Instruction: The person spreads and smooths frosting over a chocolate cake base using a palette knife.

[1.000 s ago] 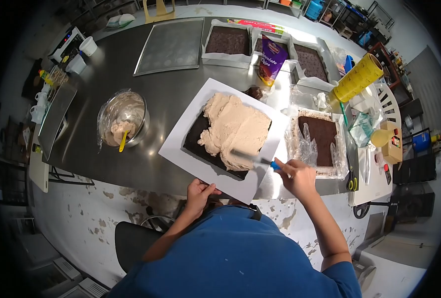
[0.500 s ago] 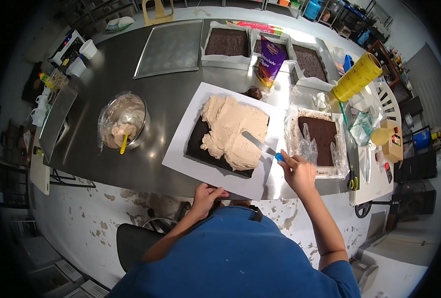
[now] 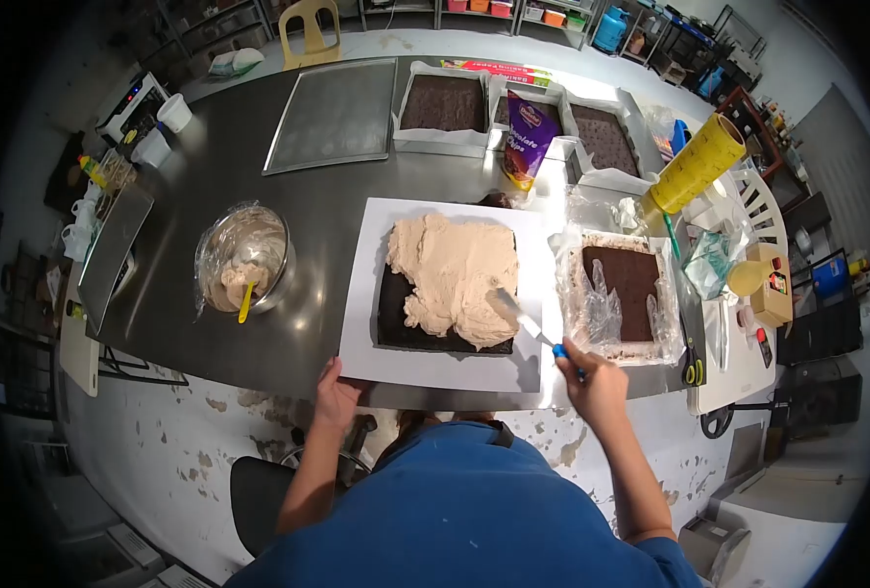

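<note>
A dark chocolate sheet cake (image 3: 392,314) lies on a white cake board (image 3: 362,294). Thick beige frosting (image 3: 450,274) covers most of its top, leaving dark cake bare along the left and front. My right hand (image 3: 597,390) is closed round the blue handle of an offset spatula (image 3: 528,323), whose blade touches the frosting near the right edge. At the board's front left corner, my left hand (image 3: 335,397) grips the edge, its fingers partly hidden.
Left stands a metal bowl (image 3: 280,257) of frosting with a yellow-handled spatula (image 3: 246,304). Right lies another chocolate cake (image 3: 626,294) in plastic wrap, near scissors (image 3: 692,367). Behind are lined cake pans (image 3: 445,103), a chocolate chips bag (image 3: 528,142), a metal tray (image 3: 332,118) and a yellow roll (image 3: 695,167).
The board and cake have turned counterclockwise. My left hand has shifted left along the front edge to the corner. The spatula has moved toward the frosting's right edge, and the view has shifted slightly.
</note>
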Tool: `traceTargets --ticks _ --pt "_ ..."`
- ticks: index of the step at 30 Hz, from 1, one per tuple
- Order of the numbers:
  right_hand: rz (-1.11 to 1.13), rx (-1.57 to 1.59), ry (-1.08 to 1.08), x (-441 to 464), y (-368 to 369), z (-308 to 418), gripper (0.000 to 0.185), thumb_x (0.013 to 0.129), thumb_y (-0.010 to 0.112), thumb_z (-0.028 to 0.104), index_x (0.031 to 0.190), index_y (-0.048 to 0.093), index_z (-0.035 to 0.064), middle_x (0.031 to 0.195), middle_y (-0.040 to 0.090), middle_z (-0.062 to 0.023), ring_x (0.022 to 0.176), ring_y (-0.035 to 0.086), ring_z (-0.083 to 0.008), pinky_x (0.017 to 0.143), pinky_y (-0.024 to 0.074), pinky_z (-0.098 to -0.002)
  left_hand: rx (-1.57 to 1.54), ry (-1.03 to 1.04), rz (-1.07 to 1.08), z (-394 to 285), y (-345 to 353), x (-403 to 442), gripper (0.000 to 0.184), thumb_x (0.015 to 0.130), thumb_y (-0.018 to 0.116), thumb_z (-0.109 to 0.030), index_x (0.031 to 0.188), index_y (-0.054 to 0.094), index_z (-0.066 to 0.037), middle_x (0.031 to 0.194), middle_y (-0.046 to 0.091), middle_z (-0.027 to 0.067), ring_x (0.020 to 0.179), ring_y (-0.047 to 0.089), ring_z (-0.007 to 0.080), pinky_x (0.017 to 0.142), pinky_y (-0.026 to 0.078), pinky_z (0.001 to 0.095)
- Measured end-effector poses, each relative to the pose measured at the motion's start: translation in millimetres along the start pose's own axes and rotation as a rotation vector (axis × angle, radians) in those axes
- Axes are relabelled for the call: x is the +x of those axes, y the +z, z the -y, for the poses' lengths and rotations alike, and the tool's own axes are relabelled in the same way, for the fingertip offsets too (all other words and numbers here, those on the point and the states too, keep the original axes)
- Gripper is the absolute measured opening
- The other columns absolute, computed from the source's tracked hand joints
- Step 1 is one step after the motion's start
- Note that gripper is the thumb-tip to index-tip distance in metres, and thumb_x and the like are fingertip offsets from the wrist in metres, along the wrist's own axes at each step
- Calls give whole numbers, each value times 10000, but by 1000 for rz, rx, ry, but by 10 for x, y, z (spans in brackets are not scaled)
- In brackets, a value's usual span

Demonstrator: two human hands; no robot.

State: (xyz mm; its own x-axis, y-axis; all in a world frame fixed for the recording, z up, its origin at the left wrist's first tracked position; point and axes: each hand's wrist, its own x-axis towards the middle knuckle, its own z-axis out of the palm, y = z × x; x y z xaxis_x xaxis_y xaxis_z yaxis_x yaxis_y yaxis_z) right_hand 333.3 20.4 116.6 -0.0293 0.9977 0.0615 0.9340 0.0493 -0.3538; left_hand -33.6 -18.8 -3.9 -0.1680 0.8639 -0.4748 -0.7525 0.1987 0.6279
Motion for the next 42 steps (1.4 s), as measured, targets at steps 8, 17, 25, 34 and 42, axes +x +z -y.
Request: traceTargets --ticks 8,17,25,34,42 --pt "38 19 -76 -92 89 -6 255 774 701 258 1017 706 183 643 615 -54 538 589 -235 490 434 -344 279 70 16 52 40 49 247 880 561 -94 1107 541 3 1027 627 83 932 609 154 829 471 273" --pt "-166 3 -60 -53 133 51 278 773 703 240 1043 695 177 641 603 -55 509 576 -229 465 432 -342 294 83 112 144 68 -68 234 849 586 -34 1073 551 21 1010 632 87 917 601 147 834 455 267" --pt "-291 -95 -140 -125 389 267 345 736 724 186 1074 676 239 655 601 -19 539 578 -189 435 409 -322 358 62 170 301 278 -280 272 828 579 40 1092 512 45 1039 627 132 951 604 170 874 445 273" --pt "-259 -176 64 -78 407 203 307 782 684 217 1087 672 187 644 596 -48 525 588 -227 439 423 -353 340 41 134 352 297 -322 255 843 574 30 1086 499 53 1025 625 134 940 607 171 864 448 271" --pt "-351 -130 -28 -86 412 172 287 775 692 230 1059 689 196 630 587 -28 499 564 -218 436 415 -354 345 56 142 341 275 -303 278 827 588 26 1090 501 53 1012 630 134 922 614 170 857 453 274"
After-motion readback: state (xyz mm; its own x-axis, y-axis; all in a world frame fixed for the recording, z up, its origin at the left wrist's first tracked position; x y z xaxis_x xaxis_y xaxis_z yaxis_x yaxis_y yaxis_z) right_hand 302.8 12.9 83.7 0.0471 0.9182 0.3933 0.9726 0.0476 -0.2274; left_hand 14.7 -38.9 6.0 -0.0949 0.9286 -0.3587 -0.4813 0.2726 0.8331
